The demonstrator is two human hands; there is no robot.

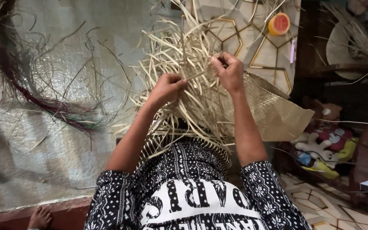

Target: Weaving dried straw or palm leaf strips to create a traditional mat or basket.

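Observation:
A half-woven mat of pale straw strips lies across my lap, its loose strips fanning up and to the left. My left hand pinches a few of the loose strips near the woven edge. My right hand is closed on a single strip at the top of the weave, just right of the left hand. Both forearms reach forward from black-and-white patterned sleeves.
A bundle of dark purple and green fibres lies on the grey plastic sheet at left. An orange lidded container sits on the patterned floor behind. Soft toys lie at right, a straw hat at top right.

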